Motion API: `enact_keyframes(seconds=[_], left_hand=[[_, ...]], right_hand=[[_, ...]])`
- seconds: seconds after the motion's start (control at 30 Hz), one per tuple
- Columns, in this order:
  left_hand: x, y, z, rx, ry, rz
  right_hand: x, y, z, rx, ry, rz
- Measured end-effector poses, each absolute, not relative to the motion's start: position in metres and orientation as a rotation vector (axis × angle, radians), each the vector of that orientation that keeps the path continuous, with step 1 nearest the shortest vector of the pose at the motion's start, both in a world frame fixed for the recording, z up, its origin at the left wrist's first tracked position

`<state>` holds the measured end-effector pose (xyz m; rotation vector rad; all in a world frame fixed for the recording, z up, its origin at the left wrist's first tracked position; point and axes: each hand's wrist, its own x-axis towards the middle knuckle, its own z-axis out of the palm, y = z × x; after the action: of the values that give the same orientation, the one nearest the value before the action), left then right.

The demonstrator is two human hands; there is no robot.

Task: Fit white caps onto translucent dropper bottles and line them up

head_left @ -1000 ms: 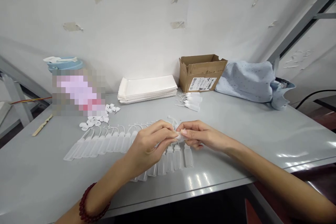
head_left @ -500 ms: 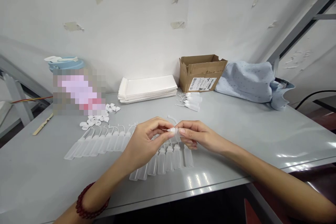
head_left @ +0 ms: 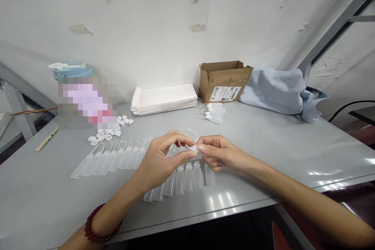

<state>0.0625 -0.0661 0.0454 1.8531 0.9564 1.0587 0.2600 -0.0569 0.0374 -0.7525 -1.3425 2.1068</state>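
Over the middle of the table my left hand (head_left: 165, 156) pinches a small white needle-tip cap (head_left: 193, 148) between thumb and fingertips. Pressed against it from the right, my right hand (head_left: 222, 152) is closed around a small translucent squeeze bottle, mostly hidden by the fingers. A thin white strap (head_left: 191, 133) curves up behind my fingertips. Beneath my hands lies a row of translucent squeeze bottles (head_left: 188, 177), and another row of bottles with strap caps (head_left: 113, 162) lies to the left, partly behind my left hand.
Loose white caps (head_left: 107, 133) lie in a pile at the left, beside a blurred pink package (head_left: 88, 99). Along the wall are stacked white trays (head_left: 164, 99), a cardboard box (head_left: 225, 82) and blue cloth (head_left: 272, 90). Several tipped bottles (head_left: 213, 113) lie before the box.
The thin needle that showed to the left of the cap is now hidden by my left fingers, which have closed farther over the cap. Both hands stay together in nearly the same place.
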Motion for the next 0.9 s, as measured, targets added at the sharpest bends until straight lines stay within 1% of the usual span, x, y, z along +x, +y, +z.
enact_keyframes(seconds=[0.3, 0.53, 0.7, 0.9], left_hand=[[0.0664, -0.0682, 0.0434, 2.004, 0.805, 1.214], [0.0643, -0.0682, 0.0501, 1.911, 1.051, 0.99], [0.0649, -0.0703, 0.0523, 1.889, 1.052, 0.897], [0.0654, -0.0695, 0.0448, 2.086, 0.902, 1.092]], right_hand=[[0.2584, -0.0555, 0.0357, -0.783, -1.228, 2.17], [0.2575, -0.0563, 0.0369, -0.795, -1.2, 2.158], [0.2568, -0.0569, 0.036, -0.803, -1.236, 2.189], [0.2578, -0.0554, 0.0356, -0.817, -1.285, 2.2]])
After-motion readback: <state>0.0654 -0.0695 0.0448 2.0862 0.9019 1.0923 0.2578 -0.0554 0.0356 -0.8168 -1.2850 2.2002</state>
